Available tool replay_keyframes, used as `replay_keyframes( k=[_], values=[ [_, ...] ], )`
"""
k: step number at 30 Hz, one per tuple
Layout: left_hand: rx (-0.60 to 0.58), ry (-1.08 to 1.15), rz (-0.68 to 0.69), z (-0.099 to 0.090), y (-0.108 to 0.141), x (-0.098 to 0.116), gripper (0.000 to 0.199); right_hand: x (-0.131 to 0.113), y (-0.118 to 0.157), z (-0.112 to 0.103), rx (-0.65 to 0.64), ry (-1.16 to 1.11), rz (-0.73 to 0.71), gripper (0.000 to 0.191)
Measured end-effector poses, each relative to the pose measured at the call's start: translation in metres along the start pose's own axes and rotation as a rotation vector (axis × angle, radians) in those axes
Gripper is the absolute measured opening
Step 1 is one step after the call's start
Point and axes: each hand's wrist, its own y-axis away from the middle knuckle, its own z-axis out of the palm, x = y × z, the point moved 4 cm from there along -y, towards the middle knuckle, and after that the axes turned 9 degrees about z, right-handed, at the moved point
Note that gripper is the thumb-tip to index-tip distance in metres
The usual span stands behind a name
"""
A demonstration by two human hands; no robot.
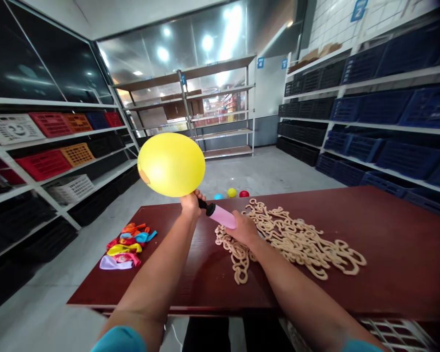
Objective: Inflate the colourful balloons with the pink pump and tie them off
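Observation:
A large inflated yellow balloon [171,165] sits over the black nozzle end of a hand balloon pump [222,216] with a pink barrel. My left hand [191,203] is closed round the balloon's neck, where it meets the nozzle; the neck itself is hidden by the fingers. Wrapped round the near end of the pink barrel is my right hand [243,229], above the left part of a heap of beige twisted, rope-like pieces [293,234]. To the left on the table lies a small pile of limp, coloured balloons [126,247].
The dark red table [205,288] spans the foreground. Blue, yellow and red round balloons [231,192] show on the floor past its far edge. Shelves with crates [51,124] stand at left, blue crates [374,105] at right, and a rack [220,132] behind.

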Motion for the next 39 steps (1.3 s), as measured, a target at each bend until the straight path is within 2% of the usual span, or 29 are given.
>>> replay_keyframes(
  k=[2,4,11,14,17,25,28,30,33,39],
  values=[
    [-0.003,0.001,0.000,-0.005,-0.002,0.005,0.018,-0.002,0.000,-0.001,0.010,0.001,-0.020,0.034],
    [0.001,0.002,0.004,-0.010,-0.007,0.020,0.016,-0.004,0.000,-0.003,0.017,-0.004,-0.036,0.034],
    [-0.025,-0.005,0.128,-0.016,-0.038,0.104,0.015,-0.004,-0.002,-0.005,0.033,-0.036,-0.015,0.037],
    [-0.036,-0.003,0.160,-0.015,-0.047,0.122,0.014,-0.004,-0.002,-0.003,0.038,-0.056,-0.028,0.037],
    [-0.037,0.012,0.170,-0.013,-0.046,0.114,0.014,-0.003,-0.001,-0.002,0.037,-0.067,-0.029,0.036],
    [-0.016,-0.016,0.013,0.004,-0.008,0.019,0.017,-0.001,0.000,-0.001,0.015,-0.034,0.001,0.034],
    [-0.005,-0.011,-0.004,0.007,-0.001,0.003,0.018,-0.001,0.000,-0.002,0.009,-0.025,0.024,0.034],
    [-0.010,-0.006,-0.017,0.006,-0.002,0.003,0.019,-0.002,0.000,-0.002,0.018,-0.034,0.011,0.034],
    [-0.015,-0.001,-0.018,-0.001,-0.009,0.019,0.019,-0.003,-0.001,-0.003,0.021,-0.039,-0.010,0.035],
    [-0.020,0.007,0.097,-0.016,-0.031,0.087,0.016,-0.004,-0.002,-0.002,0.062,-0.039,-0.055,0.035]
  ],
)
